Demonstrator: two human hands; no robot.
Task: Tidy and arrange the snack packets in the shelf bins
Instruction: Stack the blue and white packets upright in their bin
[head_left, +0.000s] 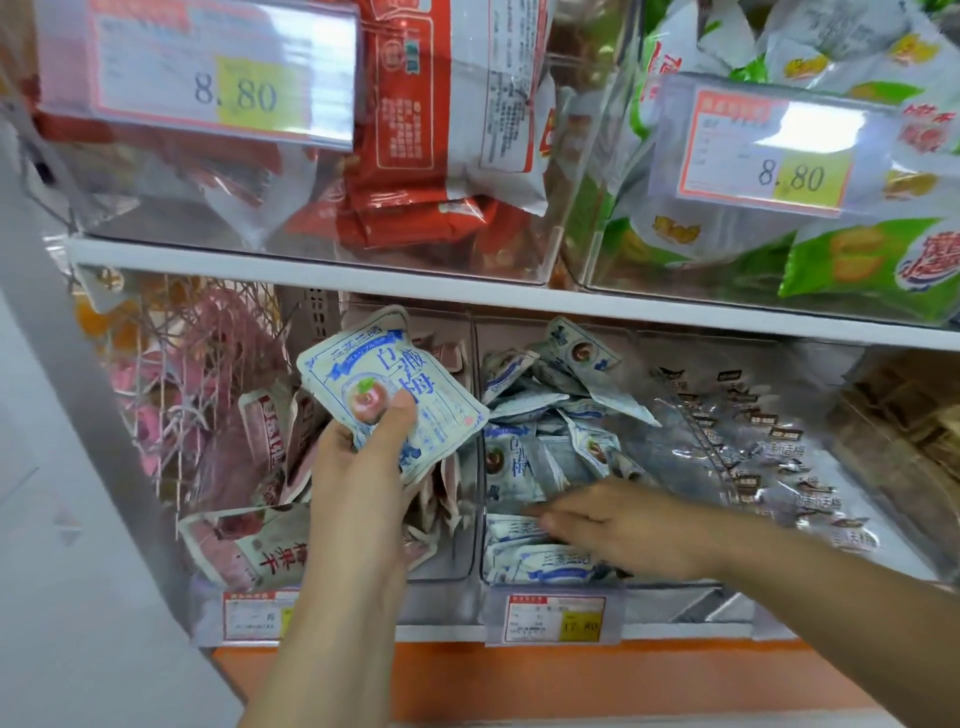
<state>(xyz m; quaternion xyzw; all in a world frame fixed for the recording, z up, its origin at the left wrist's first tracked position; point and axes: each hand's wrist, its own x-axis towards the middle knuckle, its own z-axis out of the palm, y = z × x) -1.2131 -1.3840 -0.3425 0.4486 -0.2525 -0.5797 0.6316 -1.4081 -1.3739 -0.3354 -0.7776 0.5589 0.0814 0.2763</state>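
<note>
My left hand (358, 467) holds a blue-and-white snack packet (395, 384) upright above the clear bin of dark red packets (249, 545), thumb pressed on its front. My right hand (618, 525) reaches into the neighbouring clear bin (550, 587), fingers stretched leftward over the pile of matching blue-and-white packets (540, 421). The right hand is blurred, and whether it grips a packet cannot be told.
To the right lies a bin of clear packets with dark labels (753, 447). A pink mesh rack (192, 374) stands at the left. The upper shelf (467, 291) holds bins of red packets (415, 156) and green packets (852, 260), with price tags on the bin fronts.
</note>
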